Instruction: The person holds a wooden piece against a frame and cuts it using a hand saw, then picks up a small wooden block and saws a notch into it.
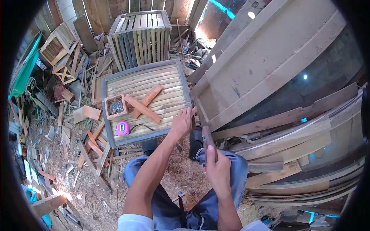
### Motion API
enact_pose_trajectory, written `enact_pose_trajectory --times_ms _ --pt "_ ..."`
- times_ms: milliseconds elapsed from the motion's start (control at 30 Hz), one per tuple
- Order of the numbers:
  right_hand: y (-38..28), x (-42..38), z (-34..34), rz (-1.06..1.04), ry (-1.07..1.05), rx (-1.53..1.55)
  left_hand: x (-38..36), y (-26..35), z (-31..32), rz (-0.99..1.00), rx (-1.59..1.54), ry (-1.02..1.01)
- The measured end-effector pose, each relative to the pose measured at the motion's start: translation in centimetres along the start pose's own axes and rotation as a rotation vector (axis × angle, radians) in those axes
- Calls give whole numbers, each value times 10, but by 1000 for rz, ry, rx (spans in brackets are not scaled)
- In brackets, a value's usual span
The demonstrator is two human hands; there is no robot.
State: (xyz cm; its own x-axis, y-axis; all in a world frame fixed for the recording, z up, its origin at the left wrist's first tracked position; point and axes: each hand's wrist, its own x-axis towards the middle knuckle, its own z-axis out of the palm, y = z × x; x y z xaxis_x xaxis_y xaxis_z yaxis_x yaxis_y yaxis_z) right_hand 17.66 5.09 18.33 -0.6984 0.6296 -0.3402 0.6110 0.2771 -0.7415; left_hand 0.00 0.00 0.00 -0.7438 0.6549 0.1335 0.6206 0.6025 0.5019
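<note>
My left hand (pixel 182 122) rests at the right edge of a slatted wooden panel (pixel 165 82) with a grey frame, its fingers on the frame near the lower right corner. Wrapped round the handle of a long dark tool (pixel 208 138) is my right hand (pixel 218 169), above my right knee; the tool points up toward the panel's edge. On the slats lie two crossed reddish wood pieces (pixel 143 109), a small wooden box (pixel 125 104) holding small metal bits, and a pink tape measure (pixel 123 128).
Behind the panel stands a slatted crate (pixel 148 42). Wood scraps (pixel 92 144) litter the ground at left, near a broken wooden frame (pixel 59 44). Large boards (pixel 266 65) lean at right, above stacked planks (pixel 293 152).
</note>
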Motion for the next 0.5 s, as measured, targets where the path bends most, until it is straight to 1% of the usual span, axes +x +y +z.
enact_pose_trajectory --times_ms 67,100,167,300,400,467,500 --pt "0 -2 1 12 -19 11 0 -1 -3 -17 1 -18" --pt "-11 -15 -5 5 -20 -20 -11 5 -6 -20 2 -2" --pt "-28 -9 -8 -51 12 -76 -1 7 1 2 9 76" --pt "-43 -6 -6 -61 34 -138 -4 16 -13 -35 4 54" --pt "-40 5 -2 -109 72 -155 -3 17 -16 -51 -3 19" --pt "-27 23 8 -165 118 -159 -3 16 -14 -61 -8 -12" --pt "-18 36 16 -156 134 -146 -7 17 -12 -52 3 -28"
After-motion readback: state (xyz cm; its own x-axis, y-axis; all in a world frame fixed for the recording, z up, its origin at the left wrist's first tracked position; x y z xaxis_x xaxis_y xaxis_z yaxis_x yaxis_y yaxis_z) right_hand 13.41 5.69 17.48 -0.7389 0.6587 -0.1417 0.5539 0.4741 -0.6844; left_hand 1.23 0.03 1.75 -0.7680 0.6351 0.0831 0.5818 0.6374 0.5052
